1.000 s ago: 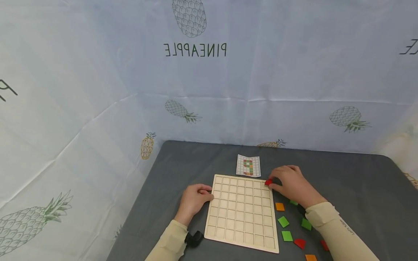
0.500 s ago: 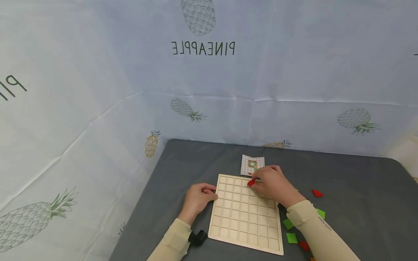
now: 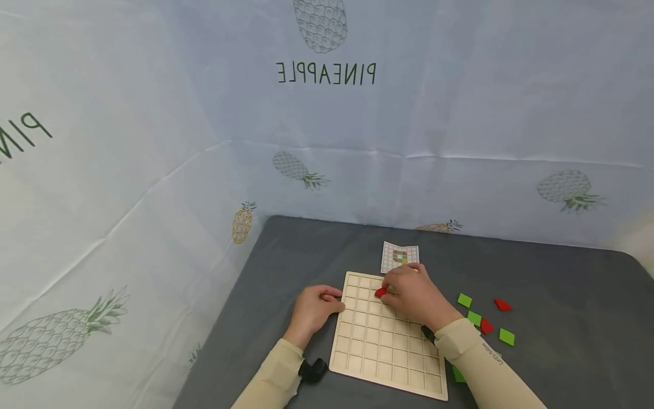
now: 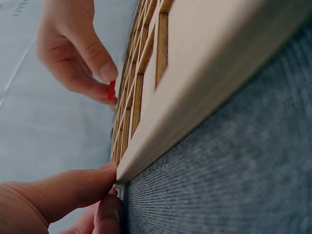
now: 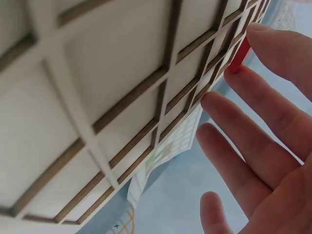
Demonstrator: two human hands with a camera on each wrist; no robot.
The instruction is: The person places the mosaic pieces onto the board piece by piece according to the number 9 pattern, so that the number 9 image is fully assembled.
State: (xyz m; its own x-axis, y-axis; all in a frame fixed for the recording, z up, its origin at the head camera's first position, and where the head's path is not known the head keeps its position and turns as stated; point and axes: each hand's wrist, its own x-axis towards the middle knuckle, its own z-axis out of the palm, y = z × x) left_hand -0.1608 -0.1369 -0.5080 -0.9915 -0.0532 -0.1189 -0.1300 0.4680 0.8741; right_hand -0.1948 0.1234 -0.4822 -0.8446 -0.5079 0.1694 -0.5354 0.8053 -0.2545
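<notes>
The red tile (image 3: 380, 292) lies at the right hand's (image 3: 413, 292) left, pinched by thumb and forefinger near the board's (image 3: 385, 338) far edge, the left hand (image 3: 313, 309) gripping its left edge.

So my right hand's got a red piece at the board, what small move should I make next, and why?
I'd probably settle the red piece into a cell of the grid board: your right hand pinches it over the far rows, nearby cells look unfilled, and your left hand touches the board's edge, which may help steady it.
</notes>
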